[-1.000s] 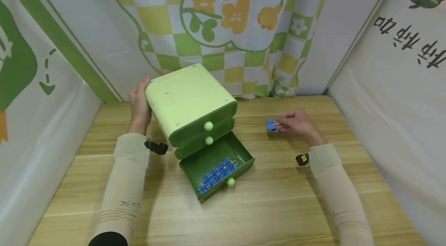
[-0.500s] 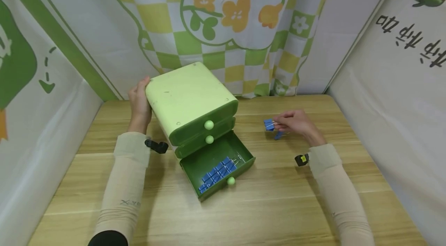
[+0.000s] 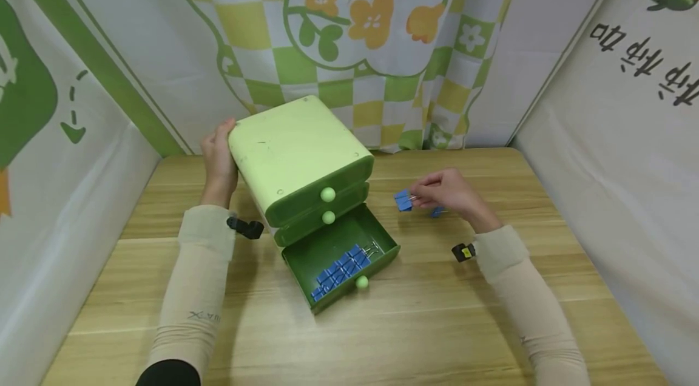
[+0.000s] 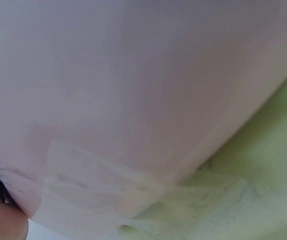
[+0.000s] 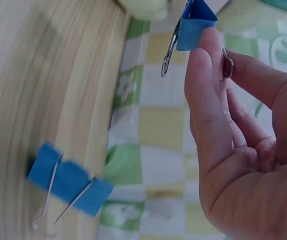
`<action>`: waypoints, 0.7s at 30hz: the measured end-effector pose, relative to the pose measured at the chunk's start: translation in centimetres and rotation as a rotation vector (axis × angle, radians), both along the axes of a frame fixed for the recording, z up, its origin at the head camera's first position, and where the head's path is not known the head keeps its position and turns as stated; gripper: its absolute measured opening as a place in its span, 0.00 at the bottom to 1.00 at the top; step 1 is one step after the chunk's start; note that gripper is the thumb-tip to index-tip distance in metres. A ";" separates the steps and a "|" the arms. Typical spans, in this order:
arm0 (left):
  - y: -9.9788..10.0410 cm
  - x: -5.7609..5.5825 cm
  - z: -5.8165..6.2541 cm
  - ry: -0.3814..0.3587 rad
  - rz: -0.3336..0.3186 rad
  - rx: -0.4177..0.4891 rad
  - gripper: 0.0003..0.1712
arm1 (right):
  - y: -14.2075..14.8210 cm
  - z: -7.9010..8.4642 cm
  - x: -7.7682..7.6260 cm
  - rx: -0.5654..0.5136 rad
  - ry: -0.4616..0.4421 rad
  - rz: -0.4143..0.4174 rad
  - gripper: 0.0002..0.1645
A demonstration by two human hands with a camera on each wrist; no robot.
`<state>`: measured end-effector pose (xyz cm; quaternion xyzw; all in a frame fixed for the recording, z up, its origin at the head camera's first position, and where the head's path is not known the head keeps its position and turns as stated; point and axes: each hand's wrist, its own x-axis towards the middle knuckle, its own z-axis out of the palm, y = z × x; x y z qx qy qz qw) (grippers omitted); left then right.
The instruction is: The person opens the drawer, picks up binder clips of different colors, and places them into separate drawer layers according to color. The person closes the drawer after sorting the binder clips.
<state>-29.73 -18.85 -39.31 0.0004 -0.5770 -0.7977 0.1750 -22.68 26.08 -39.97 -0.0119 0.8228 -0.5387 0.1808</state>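
Observation:
My left hand (image 3: 219,162) holds the back left side of a light green drawer cabinet (image 3: 300,149). The cabinet's bottom drawer (image 3: 300,258) is pulled out, with several blue binder clips (image 3: 341,267) lined up along its front. To the right of the cabinet, my right hand (image 3: 450,195) pinches one blue binder clip (image 3: 403,200) by a wire handle, above the table. The right wrist view shows that held clip (image 5: 196,27) at the fingertips. Another blue binder clip (image 5: 69,180) lies on the table, partly behind the hand in the head view.
The cabinet stands on a wooden table (image 3: 426,325). The upper two drawers, with round green knobs (image 3: 327,195), are in. A patterned curtain (image 3: 355,52) hangs behind the table, and white printed sheets (image 3: 611,149) flank it.
My right hand has moved left toward the cabinet with the pinched binder clip, uncovering another clip on the table. The left hand stays on the cabinet.

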 end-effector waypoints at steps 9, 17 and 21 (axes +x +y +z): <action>0.0 -0.1 -0.1 0.011 0.010 -0.007 0.28 | -4.2 0.7 1.6 0.081 0.163 0.190 0.08; 0.0 0.2 0.0 0.011 -0.005 -0.006 0.27 | -7.7 0.4 2.6 0.251 0.421 0.327 0.02; 0.0 0.1 0.0 0.012 -0.008 -0.003 0.27 | -9.0 0.2 2.7 0.366 0.552 0.359 0.02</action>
